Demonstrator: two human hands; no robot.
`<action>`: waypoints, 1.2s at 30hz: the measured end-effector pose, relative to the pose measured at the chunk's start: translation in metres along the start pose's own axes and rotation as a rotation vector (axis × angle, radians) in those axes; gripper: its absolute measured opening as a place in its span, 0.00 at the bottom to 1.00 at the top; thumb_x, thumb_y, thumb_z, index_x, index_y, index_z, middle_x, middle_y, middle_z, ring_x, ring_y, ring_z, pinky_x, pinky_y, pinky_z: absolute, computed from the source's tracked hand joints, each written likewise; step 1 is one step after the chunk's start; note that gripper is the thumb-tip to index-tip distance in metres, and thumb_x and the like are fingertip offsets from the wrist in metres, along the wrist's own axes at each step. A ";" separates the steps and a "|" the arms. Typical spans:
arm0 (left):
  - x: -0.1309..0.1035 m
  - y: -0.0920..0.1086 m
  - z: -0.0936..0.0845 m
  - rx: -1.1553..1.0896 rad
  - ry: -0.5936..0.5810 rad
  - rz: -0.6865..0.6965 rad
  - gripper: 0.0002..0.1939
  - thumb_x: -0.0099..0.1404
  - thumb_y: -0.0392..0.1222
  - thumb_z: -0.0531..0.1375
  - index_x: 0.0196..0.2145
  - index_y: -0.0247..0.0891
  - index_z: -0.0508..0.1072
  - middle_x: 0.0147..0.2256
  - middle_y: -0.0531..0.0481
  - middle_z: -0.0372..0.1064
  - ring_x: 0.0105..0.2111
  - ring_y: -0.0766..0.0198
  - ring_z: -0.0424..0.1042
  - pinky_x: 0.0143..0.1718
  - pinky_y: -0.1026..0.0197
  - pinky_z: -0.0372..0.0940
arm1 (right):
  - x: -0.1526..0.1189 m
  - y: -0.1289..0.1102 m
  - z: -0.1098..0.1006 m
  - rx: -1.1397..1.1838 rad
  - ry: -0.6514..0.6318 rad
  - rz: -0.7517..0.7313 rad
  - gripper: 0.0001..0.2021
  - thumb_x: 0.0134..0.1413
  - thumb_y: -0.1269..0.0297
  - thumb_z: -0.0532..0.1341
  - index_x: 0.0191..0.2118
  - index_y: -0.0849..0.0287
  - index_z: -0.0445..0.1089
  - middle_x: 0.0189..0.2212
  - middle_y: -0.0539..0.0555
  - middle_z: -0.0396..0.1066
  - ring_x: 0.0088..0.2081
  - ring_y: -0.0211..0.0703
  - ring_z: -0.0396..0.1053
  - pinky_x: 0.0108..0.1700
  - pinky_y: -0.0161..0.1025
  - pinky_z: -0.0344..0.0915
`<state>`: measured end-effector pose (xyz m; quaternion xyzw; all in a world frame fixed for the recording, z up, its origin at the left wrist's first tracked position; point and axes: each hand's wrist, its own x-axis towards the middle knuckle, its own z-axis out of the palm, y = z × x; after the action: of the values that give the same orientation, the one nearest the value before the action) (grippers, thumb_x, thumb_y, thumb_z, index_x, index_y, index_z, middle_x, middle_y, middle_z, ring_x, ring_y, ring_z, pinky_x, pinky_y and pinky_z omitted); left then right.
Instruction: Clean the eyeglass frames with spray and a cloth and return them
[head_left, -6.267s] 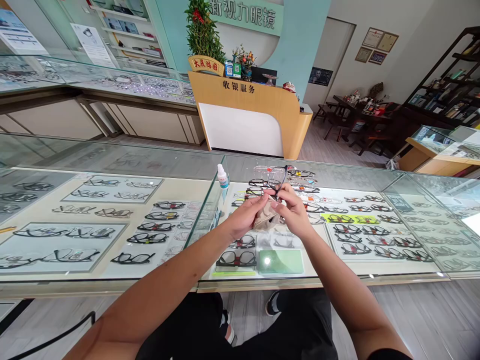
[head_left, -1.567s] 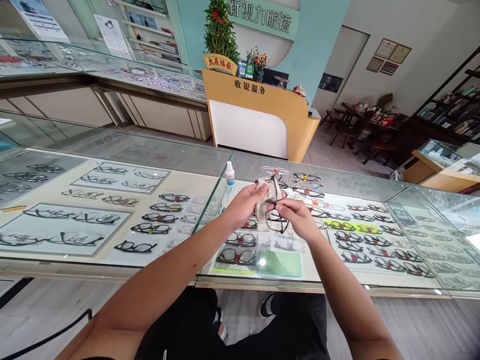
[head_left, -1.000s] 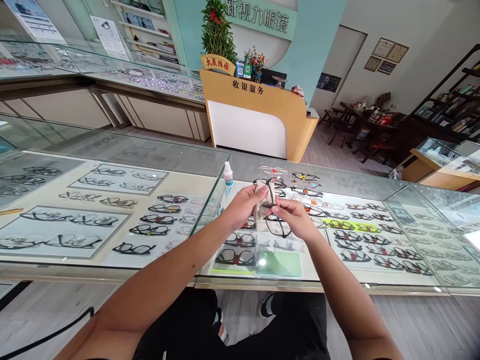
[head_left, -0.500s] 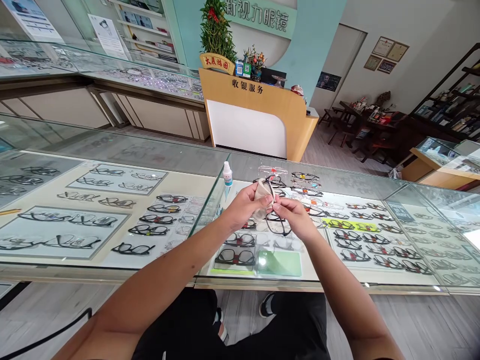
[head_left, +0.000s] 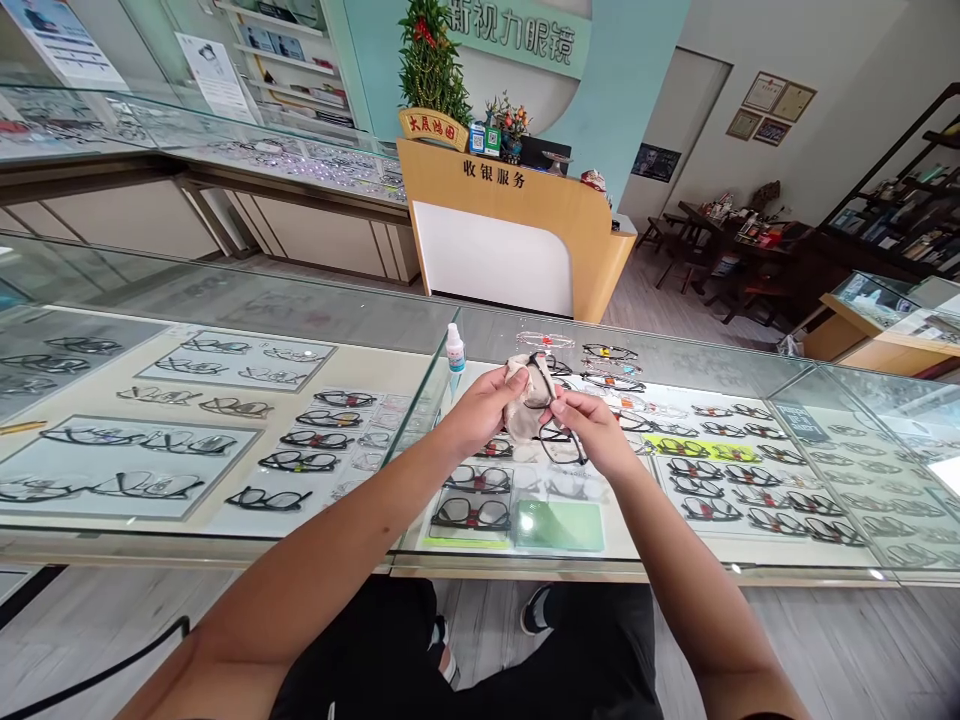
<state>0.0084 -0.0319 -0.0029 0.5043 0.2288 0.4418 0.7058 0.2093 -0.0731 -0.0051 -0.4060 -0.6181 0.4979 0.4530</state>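
Observation:
Over the glass counter, my left hand point(head_left: 486, 402) is closed on a pale cleaning cloth point(head_left: 523, 418), its thumb on top. The cloth lies against one lens of a dark-framed pair of eyeglasses point(head_left: 564, 447). My right hand point(head_left: 589, 425) pinches the eyeglasses near the middle of the frame. The other lens hangs lower, bare of cloth, tilted toward me. A small white spray bottle point(head_left: 455, 350) with a blue label stands on the counter just beyond my left hand.
Under the glass counter top point(head_left: 337, 315) lie rows of spectacle frames point(head_left: 472, 512) and a green pad point(head_left: 560, 526). Across the aisle stands a wooden cashier desk point(head_left: 517, 185) with a potted plant point(head_left: 433, 65). Another display case point(head_left: 315, 165) runs along the back left.
My left hand's thumb has shifted up and left, and the cloth now spreads more open beside the lens. The eyeglasses have moved slightly right. The bottle stays put.

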 end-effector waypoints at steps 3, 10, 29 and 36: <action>-0.001 0.008 0.000 -0.014 -0.075 -0.030 0.27 0.62 0.64 0.77 0.43 0.36 0.84 0.32 0.46 0.79 0.31 0.60 0.77 0.34 0.60 0.70 | 0.001 0.005 -0.005 0.023 0.021 0.013 0.29 0.61 0.31 0.69 0.31 0.55 0.81 0.26 0.49 0.61 0.31 0.42 0.53 0.36 0.40 0.54; -0.003 0.005 0.002 0.047 -0.043 0.014 0.27 0.57 0.55 0.82 0.45 0.36 0.81 0.32 0.49 0.79 0.29 0.65 0.75 0.32 0.64 0.68 | 0.001 0.006 0.000 0.049 0.003 0.001 0.28 0.61 0.31 0.70 0.32 0.56 0.82 0.27 0.49 0.64 0.31 0.41 0.53 0.36 0.40 0.54; -0.006 0.008 0.002 0.022 -0.078 -0.016 0.28 0.57 0.56 0.81 0.47 0.38 0.79 0.36 0.48 0.79 0.34 0.60 0.77 0.34 0.61 0.70 | -0.003 0.000 -0.001 0.043 0.012 0.003 0.28 0.60 0.31 0.70 0.32 0.55 0.82 0.29 0.52 0.70 0.31 0.42 0.57 0.36 0.40 0.57; -0.010 -0.006 0.017 0.184 0.243 0.152 0.30 0.59 0.67 0.77 0.35 0.39 0.74 0.29 0.54 0.73 0.26 0.68 0.67 0.27 0.64 0.63 | -0.001 0.000 0.014 -0.039 -0.028 -0.074 0.31 0.64 0.29 0.66 0.34 0.56 0.81 0.31 0.52 0.73 0.34 0.43 0.64 0.40 0.41 0.63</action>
<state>0.0187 -0.0493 -0.0031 0.5255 0.3129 0.5288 0.5885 0.1966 -0.0776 -0.0066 -0.3843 -0.6485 0.4744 0.4546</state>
